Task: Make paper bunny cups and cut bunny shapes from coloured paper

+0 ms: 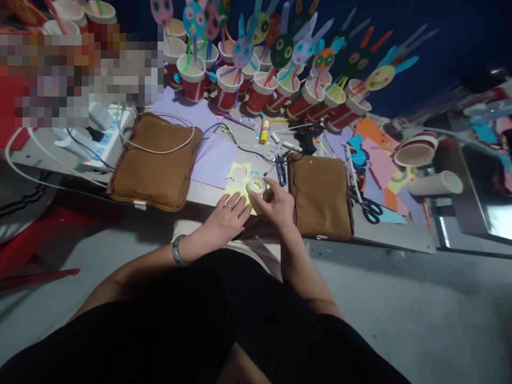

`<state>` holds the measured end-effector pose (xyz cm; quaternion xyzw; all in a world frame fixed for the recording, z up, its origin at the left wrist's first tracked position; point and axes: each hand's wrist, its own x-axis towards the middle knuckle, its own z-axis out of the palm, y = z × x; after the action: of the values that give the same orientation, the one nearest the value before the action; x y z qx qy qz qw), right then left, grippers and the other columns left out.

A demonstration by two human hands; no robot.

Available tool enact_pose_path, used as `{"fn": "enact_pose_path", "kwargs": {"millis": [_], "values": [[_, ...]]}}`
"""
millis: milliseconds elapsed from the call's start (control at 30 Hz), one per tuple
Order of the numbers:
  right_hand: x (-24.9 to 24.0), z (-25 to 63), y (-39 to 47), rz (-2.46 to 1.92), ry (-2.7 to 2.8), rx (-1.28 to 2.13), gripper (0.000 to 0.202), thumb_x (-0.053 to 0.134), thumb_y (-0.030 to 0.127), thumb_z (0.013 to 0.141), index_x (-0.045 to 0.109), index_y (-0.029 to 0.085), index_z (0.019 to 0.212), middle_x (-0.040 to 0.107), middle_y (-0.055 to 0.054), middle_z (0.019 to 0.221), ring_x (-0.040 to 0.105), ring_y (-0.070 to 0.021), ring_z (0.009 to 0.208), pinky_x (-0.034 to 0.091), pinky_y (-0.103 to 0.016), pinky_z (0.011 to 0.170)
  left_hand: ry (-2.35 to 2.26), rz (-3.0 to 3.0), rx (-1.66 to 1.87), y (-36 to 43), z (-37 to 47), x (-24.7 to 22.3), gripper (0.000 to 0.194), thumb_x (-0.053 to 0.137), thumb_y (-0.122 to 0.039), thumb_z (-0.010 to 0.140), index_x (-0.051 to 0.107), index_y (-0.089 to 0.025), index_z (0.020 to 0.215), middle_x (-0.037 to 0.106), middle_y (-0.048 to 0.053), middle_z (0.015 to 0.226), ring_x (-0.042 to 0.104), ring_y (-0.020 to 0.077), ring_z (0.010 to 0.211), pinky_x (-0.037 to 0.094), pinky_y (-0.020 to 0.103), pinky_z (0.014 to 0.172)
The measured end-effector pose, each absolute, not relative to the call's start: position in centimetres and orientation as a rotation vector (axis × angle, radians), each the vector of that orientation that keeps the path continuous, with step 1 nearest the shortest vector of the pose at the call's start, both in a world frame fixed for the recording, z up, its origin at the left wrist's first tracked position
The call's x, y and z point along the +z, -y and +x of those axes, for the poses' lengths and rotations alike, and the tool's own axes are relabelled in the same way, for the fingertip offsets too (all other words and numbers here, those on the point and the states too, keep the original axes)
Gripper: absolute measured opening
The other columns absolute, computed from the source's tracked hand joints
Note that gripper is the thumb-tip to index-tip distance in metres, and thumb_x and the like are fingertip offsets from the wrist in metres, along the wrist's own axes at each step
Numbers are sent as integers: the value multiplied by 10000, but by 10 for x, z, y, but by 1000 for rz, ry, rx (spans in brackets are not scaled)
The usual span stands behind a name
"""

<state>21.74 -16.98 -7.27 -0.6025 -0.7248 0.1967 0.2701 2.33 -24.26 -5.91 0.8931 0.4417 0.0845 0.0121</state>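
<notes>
Clock centre: clear ring-shaped roll point(256, 185), perhaps tape, lying over the yellow paper point(240, 188); we read its dial outward.
Right hand point(279, 205): four o'clock; thumb and forefinger clamped on the roll's rim, we judge to keep it from shifting.
Left hand point(228, 217): seven o'clock; fingers slightly apart, laid over the paper's near part, seemingly pinning it.
Yellow paper: on the worktop point(390, 234), round cut-out at ten o'clock.
Brown cushions: nine point(156, 162) and three o'clock, probably arm rests, flanking our working gap.
Glue stick point(264, 132): twelve o'clock, presumably left within reach.
Cups with paper faces point(262, 95): rear rows, twelve o'clock, apparently parked beyond our elbows.
</notes>
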Motion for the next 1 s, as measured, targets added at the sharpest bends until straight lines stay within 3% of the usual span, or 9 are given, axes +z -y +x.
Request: {"fn": "enact_pose_path", "kwargs": {"millis": [433, 567, 700, 1000], "values": [[-70, 216, 167, -1636, 1961, 554, 603, 684, 552, 827, 750, 186, 1302, 727, -25, 730, 606, -163, 654, 483, -291, 698, -1396, 2719, 204, 240, 26, -53, 616, 695, -366, 951, 529, -45, 1450, 581, 254, 1464, 507, 392, 1418, 388, 533, 1180], [-68, 216, 167, -1649, 1967, 582, 601, 689, 530, 836, 743, 169, 1314, 742, -42, 763, 617, -170, 673, 486, -294, 725, -1429, 2666, 139, 238, 30, -43, 732, 681, -422, 959, 442, -58, 1547, 440, 264, 1620, 486, 392, 1423, 384, 543, 1173], [-67, 217, 167, -1647, 1982, 590, 576, 689, 498, 849, 739, 173, 1322, 751, -47, 781, 621, -171, 678, 480, -287, 719, -1425, 2668, 55, 234, 33, -34, 730, 620, -453, 992, 422, -63, 1576, 314, 231, 1710, 467, 398, 1413, 399, 536, 1144], [-67, 218, 167, -1643, 1984, 619, 560, 667, 485, 861, 730, 170, 1320, 716, -20, 728, 598, -156, 656, 453, -263, 687, -1499, 2612, 80, 227, 39, -34, 805, 618, -497, 989, 363, -63, 1618, 409, 214, 1661, 481, 387, 1352, 423, 499, 1068]]}}
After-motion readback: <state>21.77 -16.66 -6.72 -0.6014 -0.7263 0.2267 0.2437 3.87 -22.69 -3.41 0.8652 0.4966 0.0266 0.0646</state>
